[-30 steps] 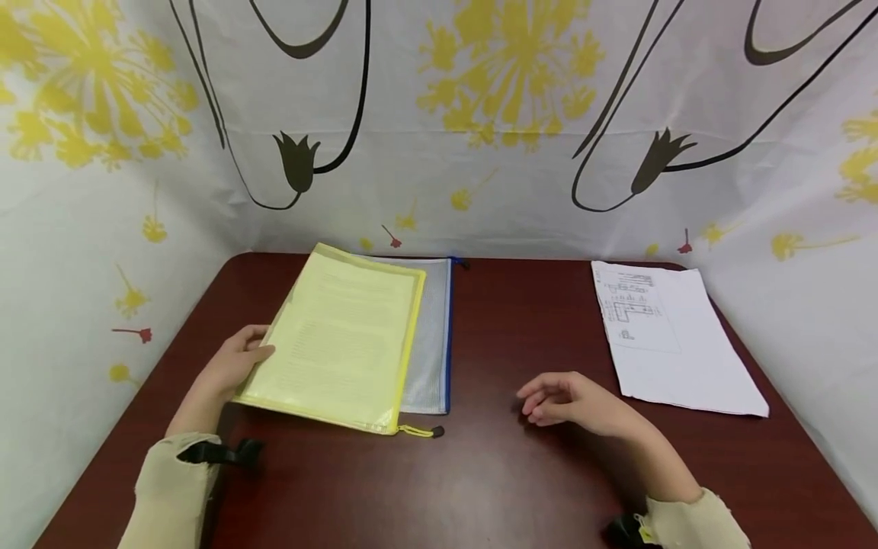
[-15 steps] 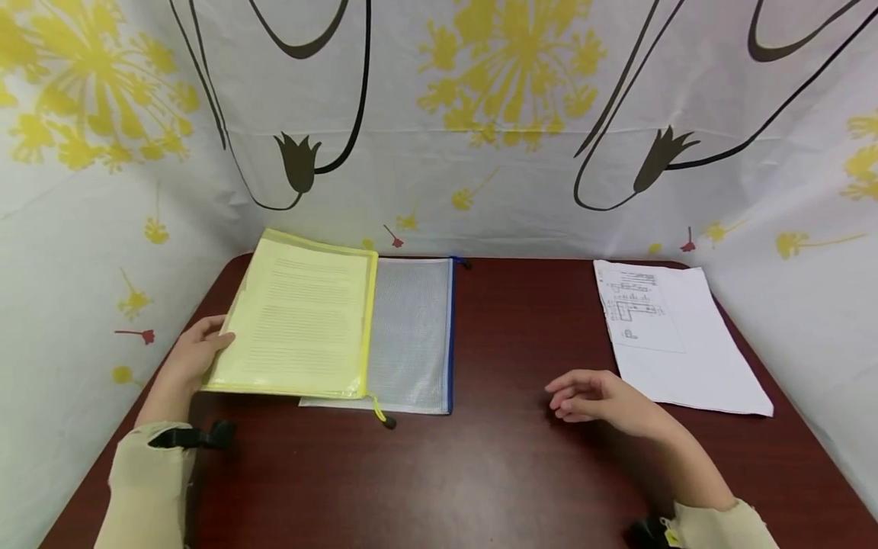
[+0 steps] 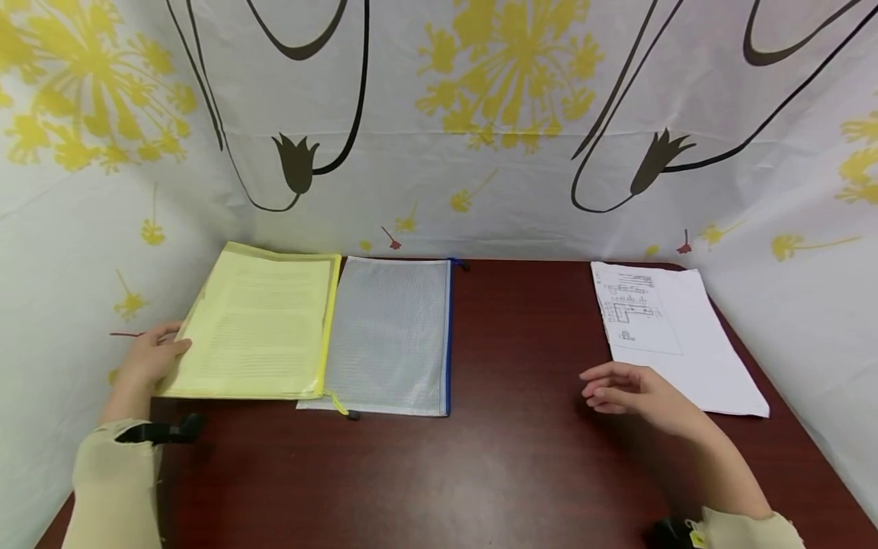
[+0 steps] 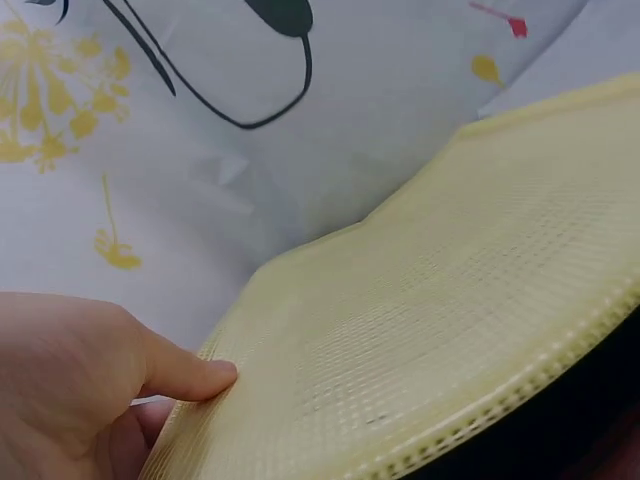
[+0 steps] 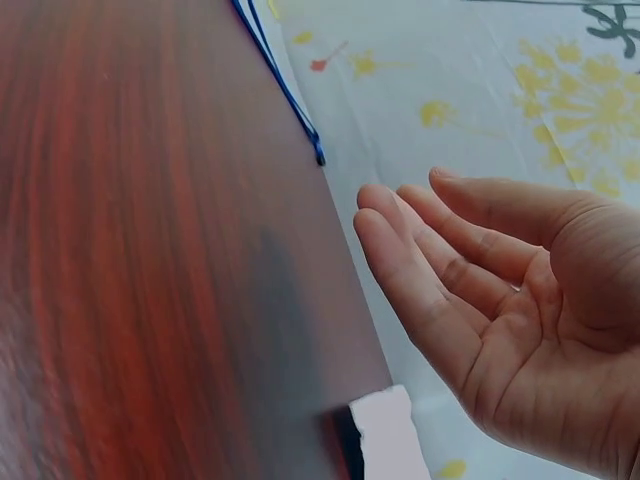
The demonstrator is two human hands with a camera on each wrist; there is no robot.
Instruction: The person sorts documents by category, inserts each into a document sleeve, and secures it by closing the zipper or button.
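A yellow mesh zipper pouch (image 3: 257, 328) with printed sheets inside lies at the left of the table, its right edge overlapping a clear mesh zipper pouch (image 3: 394, 335) with a blue zipper. My left hand (image 3: 152, 357) pinches the yellow pouch's left edge; in the left wrist view the thumb (image 4: 195, 376) presses on its top face and the fingers go underneath. My right hand (image 3: 634, 393) hovers over the table's right part, fingers loosely bent and holding nothing. In the right wrist view its palm (image 5: 530, 330) shows bare.
A stack of white paper (image 3: 686, 351) with a printed drawing lies at the right, just beyond the right hand. The dark wood table (image 3: 439, 480) is walled by a patterned cloth (image 3: 521, 198) at the back and sides.
My left hand has carried the yellow pouch leftward and lowered it, uncovering more of the blue-zippered pouch. My right hand has drifted right, toward the paper stack.
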